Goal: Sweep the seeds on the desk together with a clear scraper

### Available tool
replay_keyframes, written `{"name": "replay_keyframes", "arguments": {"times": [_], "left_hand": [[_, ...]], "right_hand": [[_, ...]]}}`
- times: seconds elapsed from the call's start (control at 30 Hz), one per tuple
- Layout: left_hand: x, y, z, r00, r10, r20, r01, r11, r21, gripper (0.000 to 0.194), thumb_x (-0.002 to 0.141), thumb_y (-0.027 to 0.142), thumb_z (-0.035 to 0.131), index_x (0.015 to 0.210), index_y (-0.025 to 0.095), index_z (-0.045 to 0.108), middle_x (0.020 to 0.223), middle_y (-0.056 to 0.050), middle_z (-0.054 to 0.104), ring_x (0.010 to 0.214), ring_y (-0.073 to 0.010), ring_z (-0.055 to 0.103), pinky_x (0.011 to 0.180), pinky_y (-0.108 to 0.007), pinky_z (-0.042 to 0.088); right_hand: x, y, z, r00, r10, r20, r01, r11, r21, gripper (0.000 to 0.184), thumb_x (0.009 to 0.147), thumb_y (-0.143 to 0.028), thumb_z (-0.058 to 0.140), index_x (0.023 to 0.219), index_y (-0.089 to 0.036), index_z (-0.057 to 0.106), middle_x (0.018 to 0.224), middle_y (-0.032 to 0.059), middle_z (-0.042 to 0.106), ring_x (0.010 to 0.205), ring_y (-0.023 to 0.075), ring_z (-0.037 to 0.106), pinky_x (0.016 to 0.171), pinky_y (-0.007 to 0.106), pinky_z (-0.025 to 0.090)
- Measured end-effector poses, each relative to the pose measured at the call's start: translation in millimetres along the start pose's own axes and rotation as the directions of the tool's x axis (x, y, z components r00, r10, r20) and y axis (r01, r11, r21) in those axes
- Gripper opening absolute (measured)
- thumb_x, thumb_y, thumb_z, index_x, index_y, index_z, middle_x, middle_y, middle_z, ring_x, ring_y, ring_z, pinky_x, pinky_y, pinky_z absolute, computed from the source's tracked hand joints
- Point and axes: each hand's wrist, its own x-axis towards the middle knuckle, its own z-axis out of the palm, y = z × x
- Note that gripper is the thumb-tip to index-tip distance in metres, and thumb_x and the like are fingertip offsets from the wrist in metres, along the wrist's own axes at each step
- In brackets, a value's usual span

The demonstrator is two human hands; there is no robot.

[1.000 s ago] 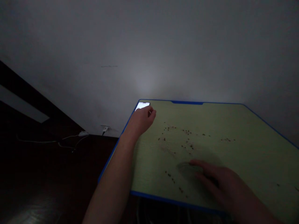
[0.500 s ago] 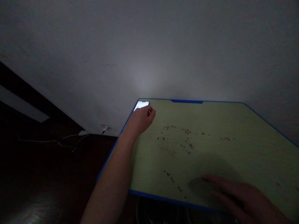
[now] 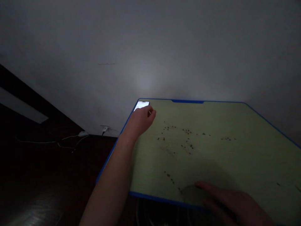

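My left hand [image 3: 142, 117] rests at the far left corner of the table, its fingers loosely curled with nothing visible in them. It covers the near part of a lit phone [image 3: 143, 104] lying there. Low over the near edge, my right hand [image 3: 225, 201] holds a thin, rounded, see-through piece [image 3: 194, 194] by its rim, between thumb and fingers. Dim light hides what kind of thing it is. Its left edge is at the near end of a line of small dark bits [image 3: 168, 175]. More dark bits [image 3: 187, 131] lie scattered mid-table.
The pale green tabletop [image 3: 211, 116] has a blue rim and stands against a grey wall [image 3: 188, 50]. At the left are a plugged wall socket [image 3: 105, 128], white cables [image 3: 68, 142] on the dark floor, and a dark slanted panel. Something dark and round [image 3: 160, 213] sits below the near edge.
My right hand and the see-through piece first moved right and nearer to me, then back left toward the near line of bits. My left hand stays by the phone.
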Motion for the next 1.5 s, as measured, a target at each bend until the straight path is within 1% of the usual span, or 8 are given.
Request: {"name": "replay_keyframes", "arguments": {"times": [0.17, 0.4, 0.57, 0.77, 0.9, 1.13, 1.33, 1.5], "left_hand": [[0, 0, -0.5, 1.0, 0.006, 0.008, -0.006, 1.0, 0.003, 0.029, 0.087, 0.036, 0.041, 0.075, 0.02, 0.061, 0.068, -0.004, 0.068, 0.058, -0.013, 0.054, 0.056, -0.028, 0.034], [0, -1, -0.7, 1.0, 0.012, 0.007, -0.012, 1.0, 0.012, 0.029, 0.087, 0.037, 0.041, 0.077, 0.019, 0.062, 0.07, -0.005, 0.069, 0.058, -0.013, 0.055, 0.056, -0.028, 0.035], [-1, 0, -1.2, 1.0, 0.007, 0.01, -0.007, 1.0, 0.008, 0.029, 0.087, 0.037, 0.04, 0.079, 0.019, 0.062, 0.07, -0.005, 0.068, 0.059, -0.0132, 0.056, 0.057, -0.028, 0.036], [-1, 1, -3.0, 1.0, 0.006, 0.018, -0.006, 1.0, 0.008, 0.027, 0.087, 0.035, 0.041, 0.079, 0.019, 0.061, 0.069, -0.005, 0.068, 0.06, -0.0134, 0.056, 0.057, -0.027, 0.036], [-1, 0, -2.4, 1.0, 0.003, 0.015, -0.003, 1.0, -0.001, 0.027, 0.086, 0.036, 0.042, 0.08, 0.02, 0.062, 0.067, -0.004, 0.068, 0.06, -0.0138, 0.056, 0.058, -0.027, 0.037], [-2, -2, -1.4, 1.0, 0.009, 0.009, -0.009, 1.0, -0.006, 0.026, 0.086, 0.037, 0.042, 0.079, 0.02, 0.061, 0.069, -0.004, 0.069, 0.061, -0.0139, 0.057, 0.058, -0.028, 0.037], [-1, -1, -1.1, 1.0, 0.0, 0.02, 0.0, 1.0, -0.003, 0.027, 0.086, 0.037, 0.042, 0.08, 0.02, 0.062, 0.068, -0.004, 0.069, 0.06, -0.0139, 0.057, 0.058, -0.027, 0.037], [-2, -1, -0.5, 1.0, 0.001, 0.016, -0.001, 1.0, -0.009, 0.026, 0.086, 0.036, 0.042, 0.08, 0.02, 0.062, 0.068, -0.004, 0.068, 0.06, -0.0139, 0.057, 0.057, -0.027, 0.037]], "right_hand": [[-1, 4, -9, 0.995, 0.076, -0.057, -0.079, 0.996, -0.046, 0.036, 0.085, -0.024, 0.041, 0.102, -0.021, 0.072, 0.092, 0.0023, 0.073, 0.072, 0.0199, 0.071, 0.059, 0.023, 0.058], [11, -5, 2, 0.988, 0.152, -0.008, -0.152, 0.985, -0.084, 0.037, 0.088, -0.028, 0.039, 0.107, -0.022, 0.07, 0.094, 0.005, 0.072, 0.073, 0.0237, 0.071, 0.057, 0.029, 0.06], [13, -5, 1, 0.976, 0.21, -0.052, -0.215, 0.968, -0.128, 0.039, 0.089, -0.032, 0.038, 0.108, -0.02, 0.07, 0.093, 0.0077, 0.072, 0.071, 0.0261, 0.071, 0.054, 0.033, 0.061], [10, -9, 0, 0.99, 0.141, -0.013, -0.141, 0.99, -0.01, 0.038, 0.088, -0.027, 0.038, 0.108, -0.021, 0.07, 0.097, 0.0046, 0.072, 0.078, 0.0221, 0.071, 0.062, 0.026, 0.06], [13, -11, 1, 0.993, 0.121, -0.013, -0.121, 0.993, -0.008, 0.037, 0.088, -0.026, 0.039, 0.107, -0.022, 0.07, 0.097, 0.0047, 0.072, 0.078, 0.0228, 0.071, 0.063, 0.028, 0.06], [18, -3, -1, 0.979, 0.184, -0.085, -0.192, 0.977, -0.089, 0.037, 0.09, -0.032, 0.039, 0.108, -0.02, 0.07, 0.094, 0.0079, 0.073, 0.072, 0.0255, 0.072, 0.054, 0.032, 0.061], [21, -14, 0, 0.996, 0.087, -0.026, -0.086, 0.996, 0.013, 0.037, 0.088, -0.025, 0.038, 0.105, -0.02, 0.071, 0.094, 0.005, 0.073, 0.076, 0.0212, 0.071, 0.06, 0.024, 0.059], [16, -13, 0, 0.997, 0.072, -0.013, -0.071, 0.997, 0.042, 0.037, 0.086, -0.022, 0.04, 0.105, -0.023, 0.071, 0.095, 0.0041, 0.072, 0.075, 0.022, 0.071, 0.062, 0.026, 0.06]]}}
